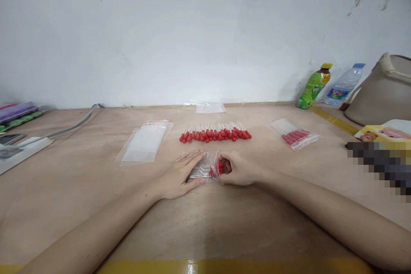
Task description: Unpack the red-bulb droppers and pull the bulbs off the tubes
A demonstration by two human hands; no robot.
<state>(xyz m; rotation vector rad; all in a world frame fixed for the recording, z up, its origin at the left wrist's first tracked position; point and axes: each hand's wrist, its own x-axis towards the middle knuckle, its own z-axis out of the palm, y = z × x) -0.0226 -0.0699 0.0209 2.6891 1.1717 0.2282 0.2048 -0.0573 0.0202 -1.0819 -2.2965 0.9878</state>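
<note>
Behind your brown-covered table stands a plain pale wall, and the work sits centred right before you. You have a clear bag lying flat on the surface between your hands, with red-headed sticks inside it, their red ends at its right side. Your left hand rests palm down, fingers spread, over the bag's left part; your right hand is curled in, thumb and fingers pinched on the bag's right end beside the red heads. Your hands are apart, with the bag bridging them. Judging from this, you are at the bagging step, settling the sticks and working at the bag's mouth, though crinkled film hides whether its edge is sealed. The next move calls for steady, light pressure from your left hand while your right fingertips line up the edges, without catching a red head in them. Beyond lies a row of loose red-headed sticks, with a stack of flat bags to its left and a filled bag to its right.
</note>
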